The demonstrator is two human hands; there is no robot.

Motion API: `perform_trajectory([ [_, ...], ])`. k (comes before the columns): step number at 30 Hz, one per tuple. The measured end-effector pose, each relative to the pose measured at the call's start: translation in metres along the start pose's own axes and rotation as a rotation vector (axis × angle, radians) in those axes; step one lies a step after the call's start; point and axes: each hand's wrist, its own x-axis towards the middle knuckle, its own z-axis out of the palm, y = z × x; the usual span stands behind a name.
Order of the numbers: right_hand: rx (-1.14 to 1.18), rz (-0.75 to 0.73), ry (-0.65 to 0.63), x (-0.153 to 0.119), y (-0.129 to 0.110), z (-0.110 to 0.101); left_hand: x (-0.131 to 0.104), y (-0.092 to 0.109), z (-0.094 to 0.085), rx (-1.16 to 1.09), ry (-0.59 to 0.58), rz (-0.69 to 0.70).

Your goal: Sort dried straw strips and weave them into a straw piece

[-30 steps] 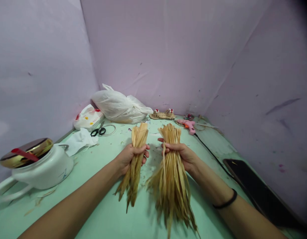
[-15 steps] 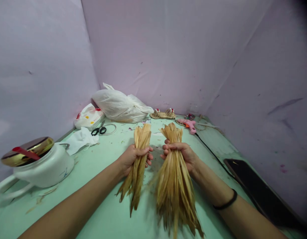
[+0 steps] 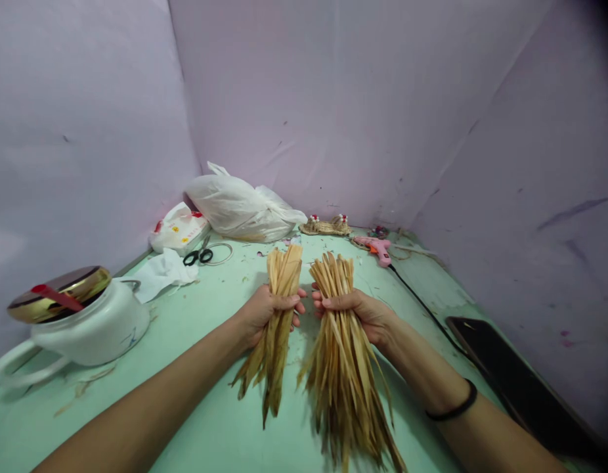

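My left hand (image 3: 264,314) is wrapped round a smaller bundle of dry, straw-coloured strips (image 3: 276,348), its thumb across the front. A thicker bundle of narrow tan strips (image 3: 344,381) is gripped near its upper end by my right hand (image 3: 366,312). Both bundles are upright in the view, side by side with a narrow gap, their lower ends fanned out over the pale green table (image 3: 210,420). The right bundle spreads wider and its tips reach the bottom of the view. Some fingers of each hand are hidden behind the strips.
At left stands a white pot (image 3: 94,335) with a gold-rimmed lid (image 3: 60,294). Further back are black scissors (image 3: 198,256), tissues (image 3: 178,230), a white plastic bag (image 3: 242,207), a woven piece (image 3: 325,227) and a pink glue gun (image 3: 377,249). A dark phone-like slab (image 3: 515,381) lies at right.
The top of the right bundle has shifted slightly left and spread, its strips now looser and more separate. My left hand still holds its bundle almost unmoved. The view has shifted slightly.
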Motion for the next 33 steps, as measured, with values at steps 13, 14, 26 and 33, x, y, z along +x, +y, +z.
perform_trajectory([
  [13, -0.098, -0.108, -0.039, 0.000, 0.009, 0.008, -0.004, -0.001, 0.008, 0.010, 0.008, 0.009],
  [14, -0.107, -0.137, -0.051, -0.001, 0.011, 0.011, -0.005, -0.002, 0.010, 0.013, -0.011, 0.008],
  [26, -0.128, -0.247, 0.260, 0.004, 0.015, 0.015, -0.003, -0.005, 0.013, -0.092, 0.148, -0.004],
  [33, -0.193, -0.322, 0.160, 0.001, 0.024, 0.025, -0.007, -0.007, 0.019, -0.217, 0.076, 0.035],
])
